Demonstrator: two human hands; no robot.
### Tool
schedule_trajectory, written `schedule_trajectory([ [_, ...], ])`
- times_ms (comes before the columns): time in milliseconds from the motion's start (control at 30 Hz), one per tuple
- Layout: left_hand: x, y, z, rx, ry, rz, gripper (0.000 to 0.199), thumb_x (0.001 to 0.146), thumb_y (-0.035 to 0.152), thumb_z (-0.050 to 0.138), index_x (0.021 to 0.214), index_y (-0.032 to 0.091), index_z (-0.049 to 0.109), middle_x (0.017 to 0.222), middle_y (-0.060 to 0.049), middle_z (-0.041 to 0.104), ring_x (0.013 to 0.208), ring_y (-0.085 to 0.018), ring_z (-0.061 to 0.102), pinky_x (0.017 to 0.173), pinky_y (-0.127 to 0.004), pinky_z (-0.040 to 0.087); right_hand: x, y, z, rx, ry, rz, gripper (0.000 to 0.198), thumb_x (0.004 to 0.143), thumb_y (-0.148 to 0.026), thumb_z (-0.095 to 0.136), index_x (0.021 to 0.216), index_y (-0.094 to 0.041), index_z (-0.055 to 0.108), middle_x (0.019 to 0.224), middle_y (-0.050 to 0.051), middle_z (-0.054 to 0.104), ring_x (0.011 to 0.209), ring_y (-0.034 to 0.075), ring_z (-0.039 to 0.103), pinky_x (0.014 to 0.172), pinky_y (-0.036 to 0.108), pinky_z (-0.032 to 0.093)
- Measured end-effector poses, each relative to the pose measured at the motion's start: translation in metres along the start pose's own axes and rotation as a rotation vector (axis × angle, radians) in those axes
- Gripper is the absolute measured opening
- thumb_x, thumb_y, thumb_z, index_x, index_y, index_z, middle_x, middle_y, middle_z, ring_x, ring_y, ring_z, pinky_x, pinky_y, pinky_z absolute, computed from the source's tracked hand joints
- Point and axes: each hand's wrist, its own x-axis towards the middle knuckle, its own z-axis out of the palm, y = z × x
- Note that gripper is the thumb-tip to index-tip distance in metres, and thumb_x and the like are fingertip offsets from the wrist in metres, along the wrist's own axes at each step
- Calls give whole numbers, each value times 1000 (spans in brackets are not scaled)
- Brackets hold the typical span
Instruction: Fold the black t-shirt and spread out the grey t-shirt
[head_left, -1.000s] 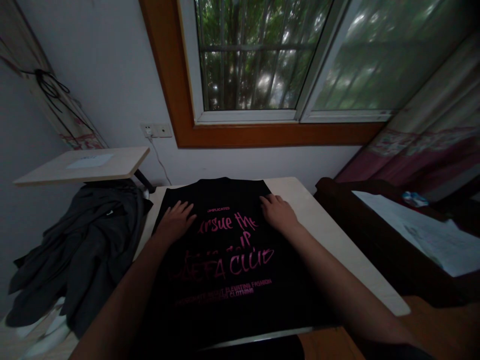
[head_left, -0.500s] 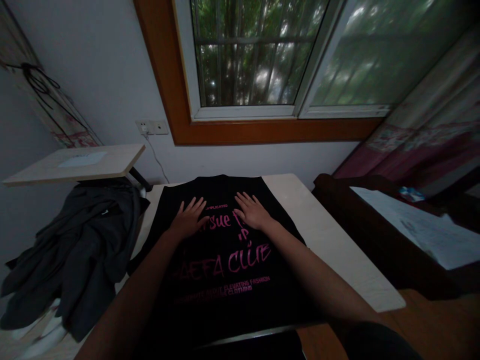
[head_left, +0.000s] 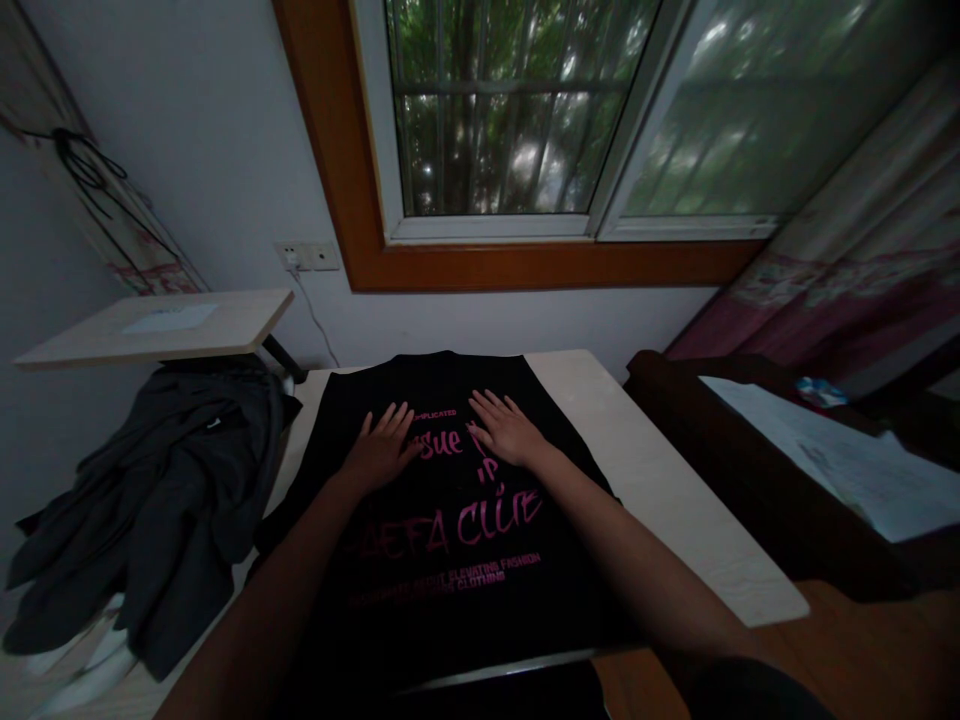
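A black T-shirt (head_left: 450, 630) with pink lettering lies spread over a pale wooden table (head_left: 660, 500), its lower part hanging past the near edge. On the left of the print rests my left hand (head_left: 379, 445), flat on the cloth with its fingers stretched out. My right hand (head_left: 506, 428) lies palm down on the right of the print, fingers extended. Both hands cover some of the upper lettering, and neither grips the fabric.
Dark grey clothing (head_left: 180, 470) is heaped at the left, below a small raised wooden shelf (head_left: 225, 330). A dark brown piece of furniture (head_left: 720, 460) with a white sheet (head_left: 832, 450) on it stands at the right. A window (head_left: 517, 110) is behind the table.
Both hands have stayed flat on the shirt, having shifted very slightly toward me. The shirt looks the same, and the view has moved a little.
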Motion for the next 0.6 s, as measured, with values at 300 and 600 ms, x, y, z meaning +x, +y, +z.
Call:
schedule_trajectory([
  [300,-10,1,-1,5,-2,10,72,100,62,27,159,21,23,166,-8,20,155,-28,14,123,-55,14,-10,-1,-1,-9,-3,-22,67,103,-60,24,157,-21,32,165,8,26,153,25,21,124,49,20],
  [600,-22,1,3,25,1,19,70,100,60,29,159,21,25,166,-9,21,155,-27,15,124,-54,15,-22,-1,-3,-8,-17,-38,66,103,-58,28,157,-20,33,165,8,26,153,24,21,124,49,21],
])
